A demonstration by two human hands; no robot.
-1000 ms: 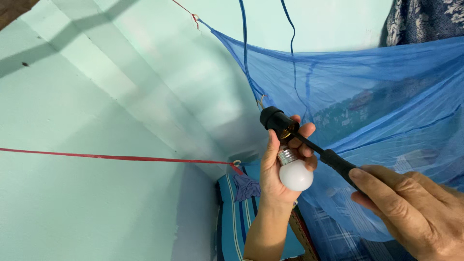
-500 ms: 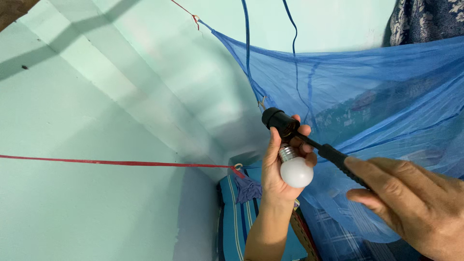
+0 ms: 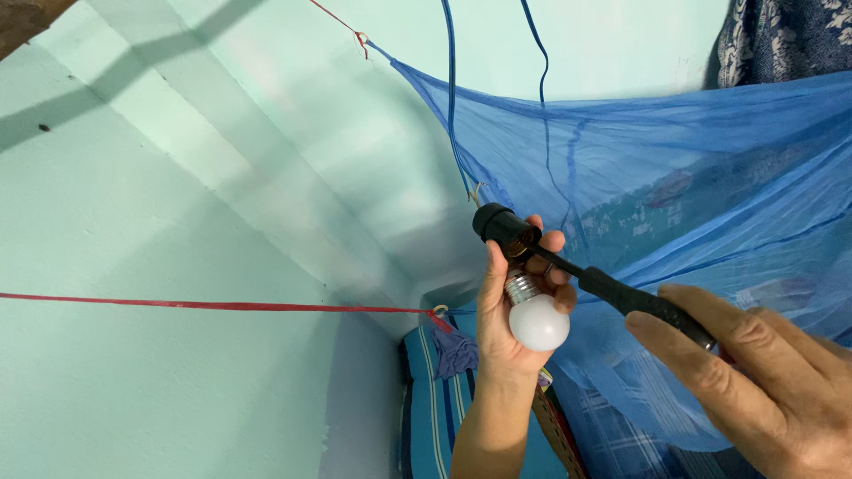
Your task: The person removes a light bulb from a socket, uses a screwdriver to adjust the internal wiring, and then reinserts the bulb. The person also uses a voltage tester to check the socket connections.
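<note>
My left hand (image 3: 508, 306) is raised and holds two things at once: a black lamp socket (image 3: 499, 225) at the fingertips and a small white bulb (image 3: 537, 321) with a metal screw base against the palm. The socket hangs from blue wires (image 3: 451, 106) that run up the wall. My right hand (image 3: 763, 381) at the lower right grips a black-handled screwdriver (image 3: 639, 300). Its tip reaches into the socket's opening.
A blue mosquito net (image 3: 674, 186) hangs across the right side, tied by a red string (image 3: 222, 306) to a hook on the pale green wall (image 3: 177, 222). Below lies striped blue bedding (image 3: 435, 417). Dark patterned cloth (image 3: 781, 40) hangs at the top right.
My right hand has slid slightly down along the screwdriver handle. The left hand, socket and bulb stay in much the same place.
</note>
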